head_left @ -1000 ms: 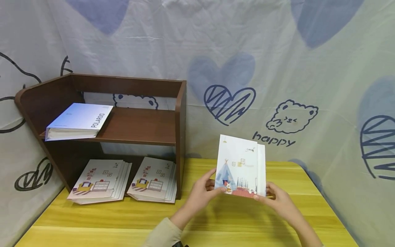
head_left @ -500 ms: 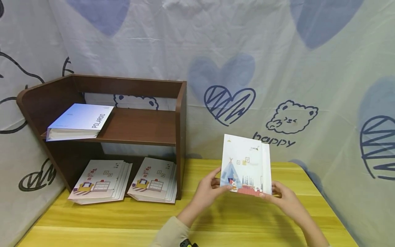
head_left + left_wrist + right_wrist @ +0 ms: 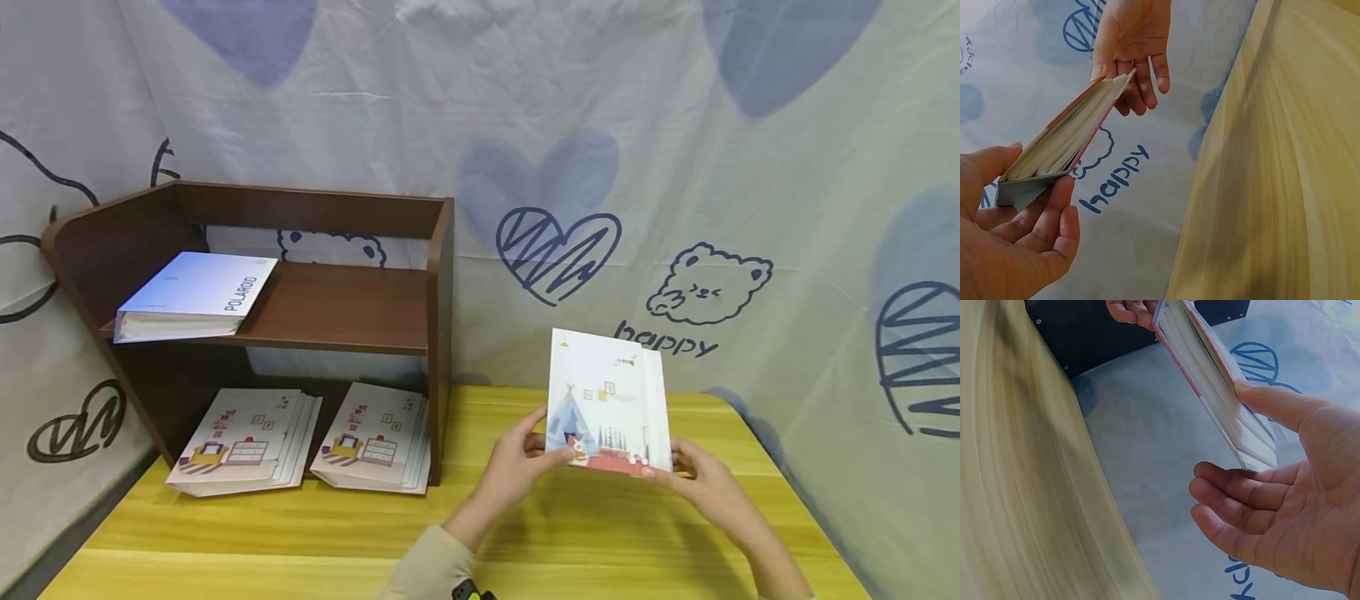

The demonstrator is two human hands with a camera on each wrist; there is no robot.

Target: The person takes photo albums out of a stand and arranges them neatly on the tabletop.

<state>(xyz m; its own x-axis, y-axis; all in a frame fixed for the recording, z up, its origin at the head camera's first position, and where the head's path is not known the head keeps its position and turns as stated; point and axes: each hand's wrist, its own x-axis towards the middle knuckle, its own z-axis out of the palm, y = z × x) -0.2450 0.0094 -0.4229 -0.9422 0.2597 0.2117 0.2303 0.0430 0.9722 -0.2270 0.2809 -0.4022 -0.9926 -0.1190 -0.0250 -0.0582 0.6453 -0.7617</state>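
Note:
Both hands hold up a white photo album (image 3: 607, 408) with a blue tent and red rug printed on its cover, tilted above the table. My left hand (image 3: 517, 462) pinches the lower left corner, thumb on the cover and fingers behind. At the lower right corner, my right hand (image 3: 705, 479) pinches it the same way. In the left wrist view the page edges of the album (image 3: 1063, 134) face the camera, with the left hand (image 3: 1016, 219) at its spine side. The right wrist view shows the right thumb and fingers (image 3: 1235, 487) on either side of the album (image 3: 1216, 381).
A dark brown two-tier shelf (image 3: 441, 333) stands at the left on the yellow wood-grain table (image 3: 300, 542). A blue POLAROID album (image 3: 195, 283) lies on its upper tier. Two white albums with a yellow armchair print, the left (image 3: 247, 433) and right (image 3: 375, 429), lean out of the lower tier.
Both hands have shifted slightly to the right with the album between them. The shelf and its albums have stayed in place.

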